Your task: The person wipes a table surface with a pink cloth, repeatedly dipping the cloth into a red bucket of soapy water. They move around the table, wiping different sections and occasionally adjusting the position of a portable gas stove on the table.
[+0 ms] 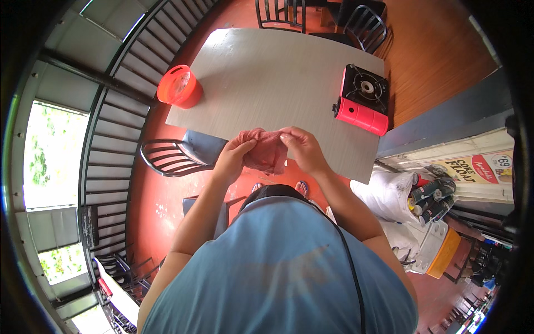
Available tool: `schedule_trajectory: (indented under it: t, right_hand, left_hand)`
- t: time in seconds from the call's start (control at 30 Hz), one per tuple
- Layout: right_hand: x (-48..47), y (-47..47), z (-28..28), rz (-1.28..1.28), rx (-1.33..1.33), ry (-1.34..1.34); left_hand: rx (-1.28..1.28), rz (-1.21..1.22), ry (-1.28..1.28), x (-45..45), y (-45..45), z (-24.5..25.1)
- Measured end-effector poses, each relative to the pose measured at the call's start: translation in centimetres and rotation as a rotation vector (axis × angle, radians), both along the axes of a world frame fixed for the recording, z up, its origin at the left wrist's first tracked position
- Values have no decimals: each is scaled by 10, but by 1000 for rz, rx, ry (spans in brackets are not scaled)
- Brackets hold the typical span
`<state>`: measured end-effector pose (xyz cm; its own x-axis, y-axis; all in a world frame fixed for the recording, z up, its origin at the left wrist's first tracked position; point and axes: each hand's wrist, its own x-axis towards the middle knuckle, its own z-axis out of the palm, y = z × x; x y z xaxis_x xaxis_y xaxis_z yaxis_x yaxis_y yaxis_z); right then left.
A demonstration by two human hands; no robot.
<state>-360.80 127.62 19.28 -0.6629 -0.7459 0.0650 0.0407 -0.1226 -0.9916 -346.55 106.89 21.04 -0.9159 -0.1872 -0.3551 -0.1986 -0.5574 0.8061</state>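
Between my hands, at the near edge of a grey table (pixel 275 79), hangs a crumpled reddish cloth (pixel 266 152). My left hand (pixel 234 156) pinches its left side with the thumb on top. The upper right corner of the cloth is held between the thumb and fingers of my right hand (pixel 301 148). A red portable gas stove (pixel 363 112) with a black top stands at the table's right side. On the left edge of the table is an orange-red plastic bucket (pixel 187 94); what it holds is not clear.
A metal-backed chair (pixel 179 156) stands at the table's near left, with more chairs (pixel 365 27) beyond the far edge. Black railings (pixel 112 137) run along the left. At right are a white sack (pixel 381 194), several gas canisters (pixel 434 198) and an orange-and-white cooler (pixel 440 252).
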Motion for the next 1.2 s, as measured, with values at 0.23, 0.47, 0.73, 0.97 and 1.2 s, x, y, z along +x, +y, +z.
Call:
schedule_trajectory:
  t: [0.23,0.47,0.73,0.97,1.2]
  right_hand:
    - [-21,4,14,-153,-296,-593]
    - [-3,21,24,-292,-409,-481]
    - [71,30,31,-624,41,-173]
    - [132,25,16,-602,776,567]
    - [60,50,-35,-557,786,321]
  left_hand:
    - [48,-47,57,-16,-48,21]
    - [-391,-208,204,-32,-101,29]
    - [-529,-221,196,-28,-136,10]
    - [-989,-541,265,-3,-138,0]
    - [-1365,-557,239,-68,-140,-50]
